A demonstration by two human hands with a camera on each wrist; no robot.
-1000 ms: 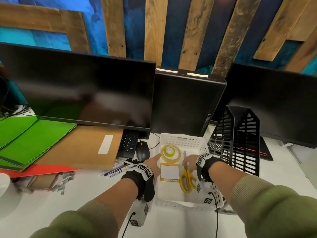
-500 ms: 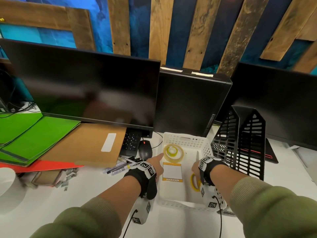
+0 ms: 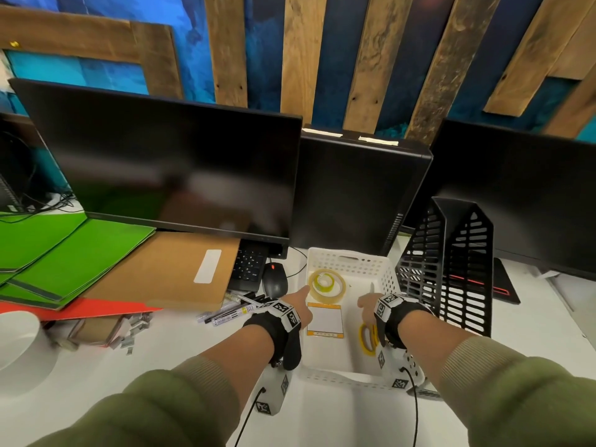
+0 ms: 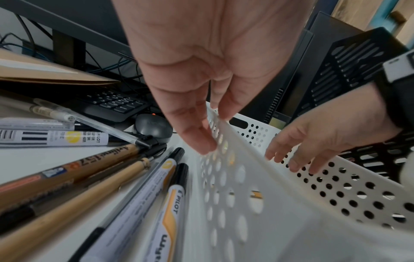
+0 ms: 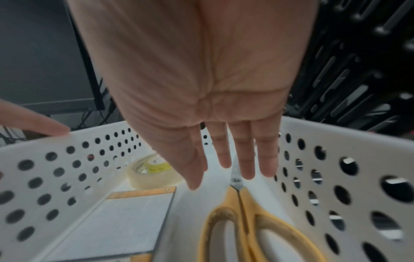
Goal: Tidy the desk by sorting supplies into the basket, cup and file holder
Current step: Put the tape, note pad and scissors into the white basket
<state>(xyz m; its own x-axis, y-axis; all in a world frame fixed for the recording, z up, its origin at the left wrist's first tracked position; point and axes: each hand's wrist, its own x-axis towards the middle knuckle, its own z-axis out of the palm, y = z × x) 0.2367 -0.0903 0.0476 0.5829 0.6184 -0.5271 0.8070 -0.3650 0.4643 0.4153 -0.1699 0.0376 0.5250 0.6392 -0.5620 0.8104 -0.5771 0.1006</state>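
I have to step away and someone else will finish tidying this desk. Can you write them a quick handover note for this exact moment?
Left hand: open, fingertips on the left rim of the white basket, holding nothing.
Right hand: open, fingers straight, above the scissors, no grip on them.
Done: the tape roll, notepad and scissors lie in the basket.
Left: the pens and markers lie loose on the desk left of the basket, probably for the cup. The green folders, brown envelope and red folder are still stacked at left; the black file holder right of the basket looks empty.
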